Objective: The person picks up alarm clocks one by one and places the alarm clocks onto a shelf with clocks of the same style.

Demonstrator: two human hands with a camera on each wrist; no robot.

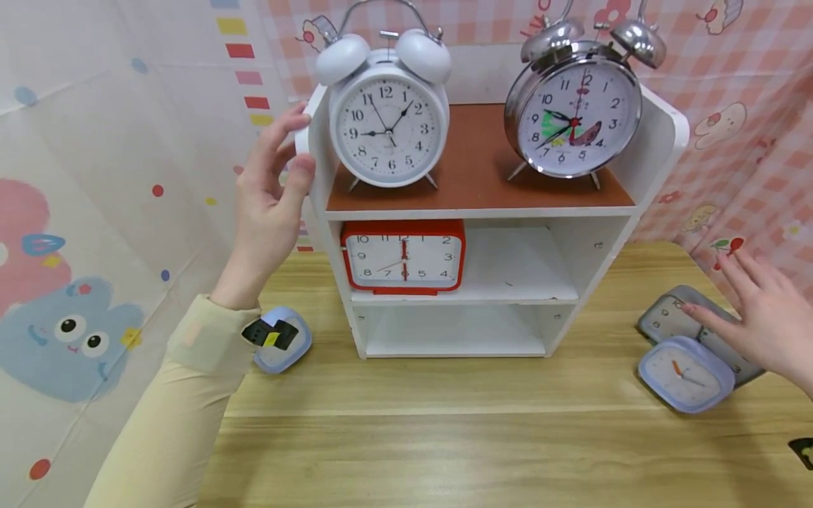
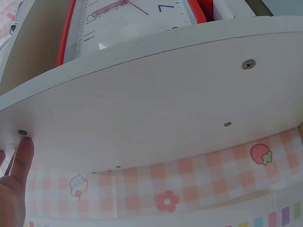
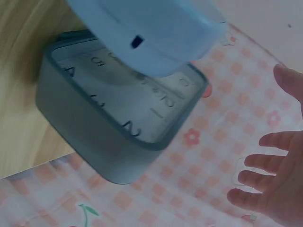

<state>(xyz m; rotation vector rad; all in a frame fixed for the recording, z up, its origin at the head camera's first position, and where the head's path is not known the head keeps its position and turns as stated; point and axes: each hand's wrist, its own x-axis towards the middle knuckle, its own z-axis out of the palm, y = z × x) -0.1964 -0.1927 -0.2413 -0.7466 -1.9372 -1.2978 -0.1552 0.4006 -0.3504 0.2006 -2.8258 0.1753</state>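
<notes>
My left hand (image 1: pixel 267 183) touches the left side panel of a white shelf (image 1: pixel 476 213), its thumb and fingers spread apart. In the left wrist view a fingertip (image 2: pixel 26 146) meets the panel's outer face beside a screw. A white twin-bell alarm clock (image 1: pixel 389 130) stands on the top shelf near this hand, with a silver twin-bell alarm clock (image 1: pixel 574 116) to its right. A red rectangular clock (image 1: pixel 404 255) sits on the middle shelf. My right hand (image 1: pixel 771 317), fingers spread and holding nothing, is above a grey clock (image 1: pixel 667 317) and a light-blue clock (image 1: pixel 686 374).
Another light-blue clock (image 1: pixel 288 349) lies on the wooden table (image 1: pixel 413 437) left of the shelf, partly behind my left wrist. A checked pink curtain (image 1: pixel 762 85) hangs behind and to the right; a cartoon-printed sheet (image 1: pixel 152 226) covers the left side.
</notes>
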